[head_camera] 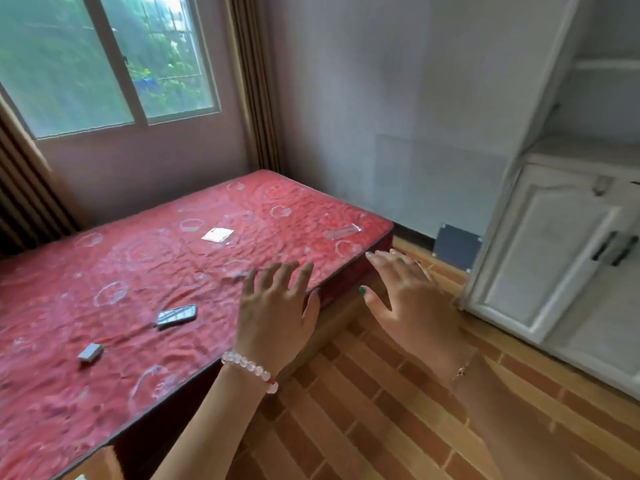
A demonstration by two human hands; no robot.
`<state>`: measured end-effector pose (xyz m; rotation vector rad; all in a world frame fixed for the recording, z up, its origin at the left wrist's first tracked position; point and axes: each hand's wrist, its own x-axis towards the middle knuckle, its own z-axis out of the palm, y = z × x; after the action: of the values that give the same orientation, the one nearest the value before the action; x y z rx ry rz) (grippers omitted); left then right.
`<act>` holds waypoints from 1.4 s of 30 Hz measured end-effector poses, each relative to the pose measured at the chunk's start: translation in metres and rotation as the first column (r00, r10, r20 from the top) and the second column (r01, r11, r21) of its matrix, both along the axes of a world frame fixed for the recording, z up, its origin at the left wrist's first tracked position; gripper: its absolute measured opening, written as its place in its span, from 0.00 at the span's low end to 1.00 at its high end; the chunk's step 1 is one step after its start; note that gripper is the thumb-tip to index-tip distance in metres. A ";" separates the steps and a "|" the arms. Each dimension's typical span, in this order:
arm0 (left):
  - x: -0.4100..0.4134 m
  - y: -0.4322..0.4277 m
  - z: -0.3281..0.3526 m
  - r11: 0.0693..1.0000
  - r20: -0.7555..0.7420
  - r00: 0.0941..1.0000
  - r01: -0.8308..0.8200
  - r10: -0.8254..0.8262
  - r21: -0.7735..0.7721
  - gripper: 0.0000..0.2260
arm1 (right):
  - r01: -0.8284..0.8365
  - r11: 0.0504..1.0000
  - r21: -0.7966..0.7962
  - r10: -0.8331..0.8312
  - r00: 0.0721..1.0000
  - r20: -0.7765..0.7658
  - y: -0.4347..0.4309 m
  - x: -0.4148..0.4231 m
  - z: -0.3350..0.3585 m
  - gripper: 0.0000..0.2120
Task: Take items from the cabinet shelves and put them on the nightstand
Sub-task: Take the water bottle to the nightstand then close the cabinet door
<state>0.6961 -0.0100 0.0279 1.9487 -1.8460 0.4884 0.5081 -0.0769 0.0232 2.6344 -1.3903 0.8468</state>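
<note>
A white cabinet (561, 258) stands at the right, with shut lower doors and open shelves (606, 65) above that look bare from here. My left hand (277, 313) is raised over the corner of the bed, fingers spread, holding nothing. My right hand (412, 299) hovers beside it over the floor, also spread and holding nothing, well left of the cabinet. No nightstand shows in this view.
A bed with a red quilted cover (145, 271) fills the left; on it lie a phone (176, 316), a small grey box (90, 352), a white packet (217, 234) and a clear wrapper (341, 232). A window (104, 60) and curtains are behind. Wood-pattern floor (363, 410) runs between bed and cabinet.
</note>
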 end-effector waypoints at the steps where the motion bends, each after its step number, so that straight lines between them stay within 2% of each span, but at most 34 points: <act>1: -0.010 -0.006 0.003 0.999 -0.003 0.999 0.037 -0.037 -0.011 0.21 | 0.036 0.999 0.001 -0.036 0.999 0.000 0.000 -0.013 0.003 0.26; 7: -0.076 -0.048 0.020 0.973 -0.006 0.974 0.225 -0.225 -0.048 0.22 | 0.225 0.973 -0.040 -0.224 0.974 0.036 -0.008 -0.088 0.024 0.27; 19: -0.242 -0.177 0.039 0.876 0.035 0.884 0.466 -0.466 -0.125 0.20 | 0.461 0.879 -0.123 -0.457 0.887 0.068 -0.090 -0.263 0.043 0.27; 27: -0.326 -0.255 0.037 0.861 0.051 0.865 0.501 -0.498 -0.083 0.22 | 0.510 0.853 -0.112 -0.509 0.860 0.037 -0.151 -0.344 0.040 0.28; 34: -0.366 -0.325 0.036 0.837 0.058 0.841 0.541 -0.537 -0.087 0.21 | 0.551 0.829 -0.098 -0.545 0.835 0.080 -0.209 -0.384 0.039 0.27; 42: -0.411 -0.447 0.037 0.818 0.028 0.823 0.568 -0.568 -0.094 0.21 | 0.586 0.806 -0.088 -0.582 0.811 0.065 -0.320 -0.420 0.038 0.28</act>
<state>0.2847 -0.4568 0.0649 1.2299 -2.2251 0.3698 0.0882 -0.3973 0.0611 1.9171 -1.9455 0.8404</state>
